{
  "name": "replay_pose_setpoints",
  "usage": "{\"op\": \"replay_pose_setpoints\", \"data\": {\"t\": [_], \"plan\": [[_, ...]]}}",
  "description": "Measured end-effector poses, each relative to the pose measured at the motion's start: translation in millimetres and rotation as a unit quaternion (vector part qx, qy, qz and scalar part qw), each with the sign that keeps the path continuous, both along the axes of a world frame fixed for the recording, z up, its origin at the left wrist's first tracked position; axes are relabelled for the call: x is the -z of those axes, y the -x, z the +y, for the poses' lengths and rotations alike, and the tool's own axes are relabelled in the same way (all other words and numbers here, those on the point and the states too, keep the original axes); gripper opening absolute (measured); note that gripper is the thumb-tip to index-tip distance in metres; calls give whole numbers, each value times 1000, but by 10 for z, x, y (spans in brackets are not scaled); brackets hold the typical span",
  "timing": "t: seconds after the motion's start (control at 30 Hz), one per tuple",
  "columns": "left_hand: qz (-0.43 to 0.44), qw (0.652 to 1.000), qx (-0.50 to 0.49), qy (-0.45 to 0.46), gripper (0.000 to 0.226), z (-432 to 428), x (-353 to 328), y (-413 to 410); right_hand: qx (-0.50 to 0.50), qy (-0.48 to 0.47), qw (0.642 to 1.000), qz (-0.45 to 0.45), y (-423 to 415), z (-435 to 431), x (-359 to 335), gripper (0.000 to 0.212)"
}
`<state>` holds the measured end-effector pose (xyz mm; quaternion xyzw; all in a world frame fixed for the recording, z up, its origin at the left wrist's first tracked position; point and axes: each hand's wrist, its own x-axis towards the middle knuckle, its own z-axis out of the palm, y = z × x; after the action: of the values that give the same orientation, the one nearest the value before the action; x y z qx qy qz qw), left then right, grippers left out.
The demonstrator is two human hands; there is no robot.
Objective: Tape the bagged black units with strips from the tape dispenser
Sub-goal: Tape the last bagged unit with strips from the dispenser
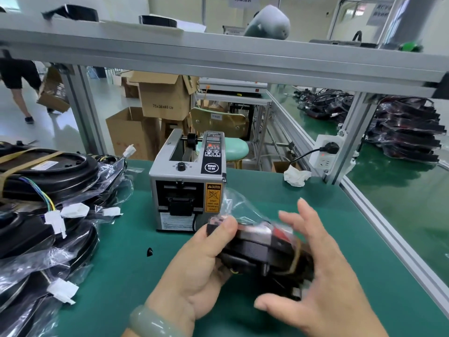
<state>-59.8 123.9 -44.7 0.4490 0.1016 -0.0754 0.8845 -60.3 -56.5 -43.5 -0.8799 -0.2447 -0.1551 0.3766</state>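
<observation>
A bagged black unit [264, 254] held just before the upright tape dispenser [187, 190].

Read "CAUTION" on yellow label [213, 197] at tape dispenser [187, 181] front. Showed "BEMI" on round black button [211, 167] atop dispenser. Read "75x36x40 CM" on cardboard box [163, 100] behind dispenser.

The mat [136, 239] is dark green; the dispenser [188, 183] on it is silver with a black panel [212, 156] and a yellow-orange label [213, 197]. The unit [252, 249] is black with red and silver patches, and the stack [48, 171] is black too, crossed by tan tape [31, 164], with white plugs [75, 210] and blue, yellow and green wires [46, 200]. The bangle [150, 322] is pale green, the stool [233, 148] mint, the boxes [165, 98] brown, the socket [328, 154] white.
</observation>
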Motion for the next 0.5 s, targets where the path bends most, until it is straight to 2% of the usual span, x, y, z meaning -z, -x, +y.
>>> {"op": "replay_pose_setpoints", "data": {"t": [0.1, 0.2, 0.3, 0.37, 0.5], "plan": [[50, 998, -20, 40, 47, 98, 87, -23, 25, 108, 993, 46, -72, -178, -2, 112], [79, 993, -18, 89, 35, 118, 152, -11, 33, 63, 997, 28, -95, -189, 6, 88], [110, 988, -9, 110, 48, 98, 200, 6, 28, 32, 998, -42, -78, -145, 25, 61], [114, 988, -3, 104, 61, 90, 203, 1, 12, 12, 999, -32, -48, -114, 29, 50], [95, 994, 15, 43, 66, 112, 174, -27, -2, -22, 1000, 22, 6, -60, 35, 55]]}}
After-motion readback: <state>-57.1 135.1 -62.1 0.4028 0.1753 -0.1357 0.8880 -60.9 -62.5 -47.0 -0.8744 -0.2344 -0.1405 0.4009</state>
